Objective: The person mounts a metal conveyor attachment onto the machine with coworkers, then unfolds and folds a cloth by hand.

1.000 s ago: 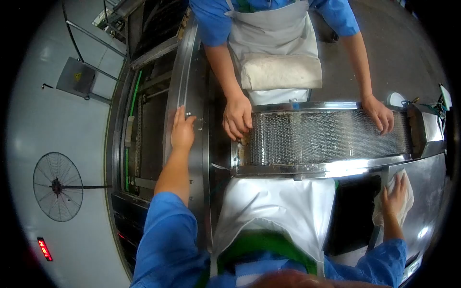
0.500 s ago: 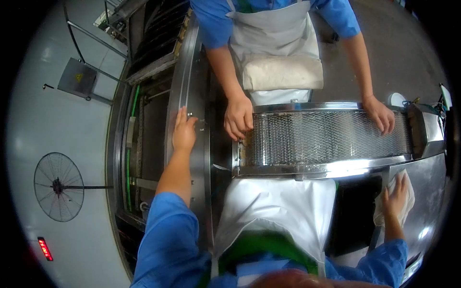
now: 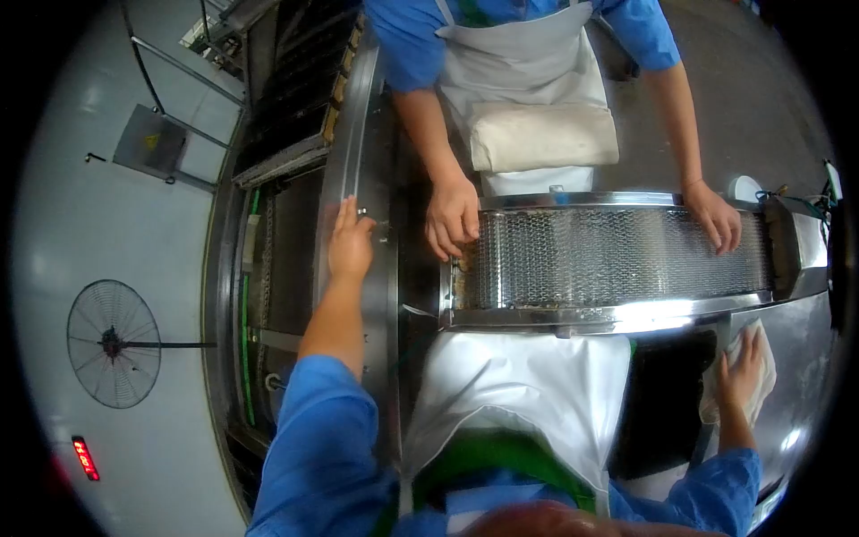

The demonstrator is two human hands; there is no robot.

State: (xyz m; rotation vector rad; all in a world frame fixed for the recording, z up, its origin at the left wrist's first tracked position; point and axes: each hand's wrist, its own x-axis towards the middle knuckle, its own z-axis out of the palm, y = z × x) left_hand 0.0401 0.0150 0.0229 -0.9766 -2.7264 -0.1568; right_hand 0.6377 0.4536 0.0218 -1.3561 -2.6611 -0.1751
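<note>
My left hand [image 3: 351, 243] rests with outstretched fingers on the long metal rail [image 3: 362, 161] of the machine at left, holding nothing. My right hand [image 3: 739, 369] is on a white cloth [image 3: 766, 362], fingers over it, pressing it against a shiny metal surface [image 3: 801, 358]. Between me and a co-worker lies a metal mesh conveyor belt [image 3: 573, 255] in a steel frame. The co-worker's hand [image 3: 452, 217] is at the belt's left end, and their other hand [image 3: 714, 217] lies over its right part.
Dark slatted trays [image 3: 295, 112] stand in the machine at upper left, with a dark gap below. A wall fan [image 3: 113, 344], a grey box with a warning sign [image 3: 150, 143] and a red display [image 3: 85, 458] are on the left wall. The co-worker's apron [image 3: 523, 80] is beyond the belt.
The slatted trays and green strip in the left machine have moved down the view, toward me. The camera has shifted slightly. My hands and the co-worker's hands stay nearly in place.
</note>
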